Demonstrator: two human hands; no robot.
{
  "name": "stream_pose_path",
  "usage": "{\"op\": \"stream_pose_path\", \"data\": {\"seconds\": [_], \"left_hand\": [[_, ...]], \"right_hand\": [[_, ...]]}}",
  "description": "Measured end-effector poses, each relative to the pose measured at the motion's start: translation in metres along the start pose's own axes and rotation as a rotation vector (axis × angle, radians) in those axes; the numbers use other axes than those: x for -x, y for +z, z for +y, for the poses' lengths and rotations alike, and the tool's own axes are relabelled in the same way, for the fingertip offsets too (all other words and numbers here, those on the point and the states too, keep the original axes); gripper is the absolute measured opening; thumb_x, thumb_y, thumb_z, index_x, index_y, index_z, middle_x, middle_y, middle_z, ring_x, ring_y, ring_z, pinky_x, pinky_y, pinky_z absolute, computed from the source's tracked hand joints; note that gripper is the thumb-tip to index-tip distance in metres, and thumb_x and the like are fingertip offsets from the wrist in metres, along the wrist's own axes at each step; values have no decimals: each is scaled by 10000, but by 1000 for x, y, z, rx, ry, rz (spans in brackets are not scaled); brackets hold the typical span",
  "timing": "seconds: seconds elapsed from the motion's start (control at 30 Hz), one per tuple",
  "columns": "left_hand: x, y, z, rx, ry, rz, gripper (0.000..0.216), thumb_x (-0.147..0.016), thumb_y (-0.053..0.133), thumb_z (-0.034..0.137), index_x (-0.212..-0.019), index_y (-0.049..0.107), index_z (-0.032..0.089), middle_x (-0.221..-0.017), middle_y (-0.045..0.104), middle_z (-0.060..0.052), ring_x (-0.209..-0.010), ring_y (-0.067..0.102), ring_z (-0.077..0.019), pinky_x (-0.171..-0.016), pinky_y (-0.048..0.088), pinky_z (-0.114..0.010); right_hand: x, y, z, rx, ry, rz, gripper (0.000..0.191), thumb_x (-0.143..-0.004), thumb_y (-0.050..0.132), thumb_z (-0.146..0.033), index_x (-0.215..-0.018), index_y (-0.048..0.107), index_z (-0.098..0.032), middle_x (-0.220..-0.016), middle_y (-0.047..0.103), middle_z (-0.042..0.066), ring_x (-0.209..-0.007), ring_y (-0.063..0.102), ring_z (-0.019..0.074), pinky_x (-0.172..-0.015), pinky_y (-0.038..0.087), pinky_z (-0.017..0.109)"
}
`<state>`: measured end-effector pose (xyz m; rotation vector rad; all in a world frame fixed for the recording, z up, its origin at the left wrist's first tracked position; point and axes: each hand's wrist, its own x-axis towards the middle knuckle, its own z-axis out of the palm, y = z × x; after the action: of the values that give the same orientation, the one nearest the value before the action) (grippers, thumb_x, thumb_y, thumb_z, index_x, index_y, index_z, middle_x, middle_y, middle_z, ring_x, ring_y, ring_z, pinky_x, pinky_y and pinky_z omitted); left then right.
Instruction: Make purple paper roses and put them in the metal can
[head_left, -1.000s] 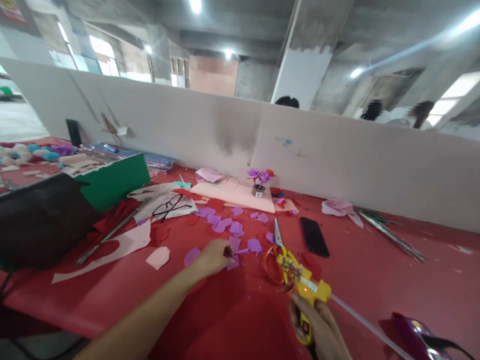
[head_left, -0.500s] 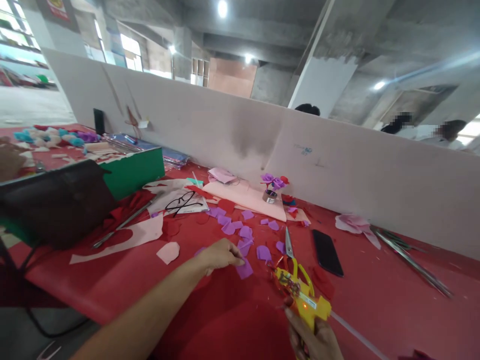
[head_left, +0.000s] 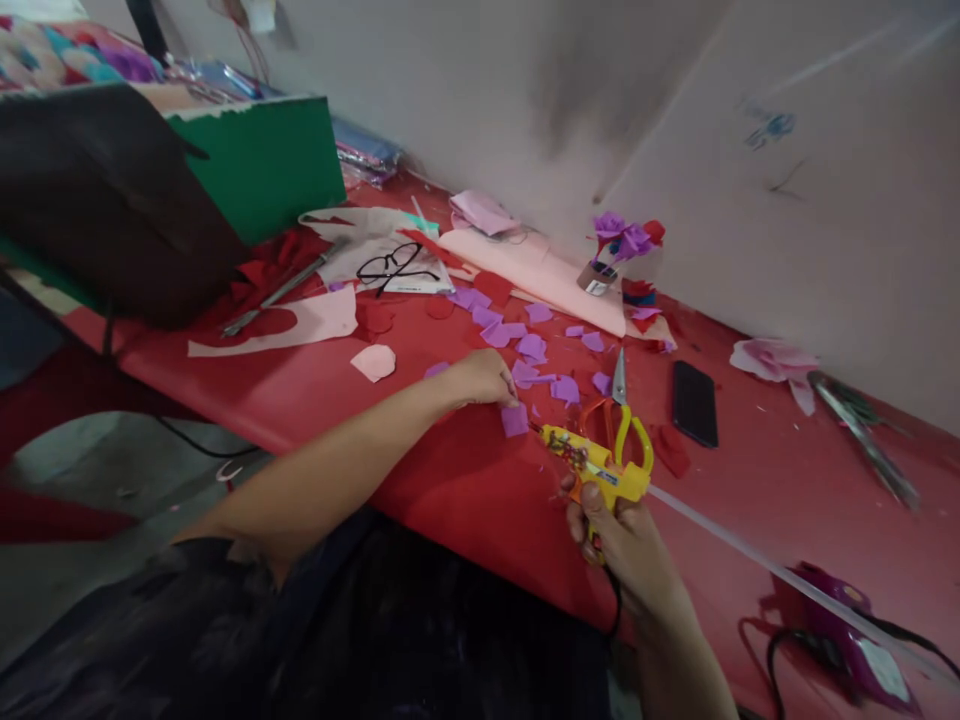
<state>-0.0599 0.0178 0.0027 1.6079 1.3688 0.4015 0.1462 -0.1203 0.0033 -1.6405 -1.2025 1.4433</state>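
Observation:
Between the fingertips of my left hand (head_left: 484,378) is a purple paper petal (head_left: 515,420), pinched at its upper edge and held just over the red table. My right hand (head_left: 611,525) grips a yellow hot glue gun (head_left: 600,465), fingers wrapped round its handle. The gun's nozzle points left and lies close to the petal; whether they touch I cannot tell. A long clear glue stick (head_left: 739,545) trails from the gun's back. Several loose purple petals (head_left: 532,348) are scattered beyond my left hand. Scissors with yellow handles (head_left: 619,380) lie just behind the gun.
A black phone (head_left: 694,404) lies right of the scissors. Purple paper flowers (head_left: 630,240) stand in a tape roll (head_left: 597,278) near the wall. Eyeglasses (head_left: 397,268) rest at the back left, beside a green box (head_left: 262,160). A purple device with cords (head_left: 847,635) sits at lower right.
My view has tilted down, showing my lap and the purple device. The glue gun has turned more level, its nozzle now near the petal. My left hand still pinches the petal.

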Motion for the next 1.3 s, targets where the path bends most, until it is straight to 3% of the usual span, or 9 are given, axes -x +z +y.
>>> {"op": "stream_pose_path", "data": {"seconds": [0.2,0.4,0.8,1.3], "left_hand": [[3,-2,5,-54,-4,-20,68,-618,707,160,-673,741,140,-532,618,7,-516,469,-86,-534,358,-218],[2,0,6,-90,-6,-11,45,-629,722,161,-666,738,142,-606,658,-15,-582,527,-107,-586,386,-222],[-1,1,5,-70,-24,-3,25,-608,743,139,-611,719,144,-538,597,-17,-665,576,-158,-700,424,-267],[-1,-4,4,-219,60,-133,234,-634,727,172,-862,735,119,-814,718,-76,-719,615,-155,-640,422,-248]], "right_hand": [[-2,4,1,93,23,-37,509,-731,564,-667,-778,590,-161,-464,482,-40,-364,376,72,-366,291,202],[-4,3,1,167,27,-32,515,-755,526,-674,-698,567,-164,-450,471,-36,-358,385,68,-366,283,198],[-4,6,-1,175,51,-40,490,-761,545,-645,-691,566,-160,-435,469,-37,-355,387,66,-370,280,198],[-7,0,6,228,34,-62,480,-794,511,-634,-678,537,-168,-445,470,-38,-366,408,72,-379,312,202]]}}
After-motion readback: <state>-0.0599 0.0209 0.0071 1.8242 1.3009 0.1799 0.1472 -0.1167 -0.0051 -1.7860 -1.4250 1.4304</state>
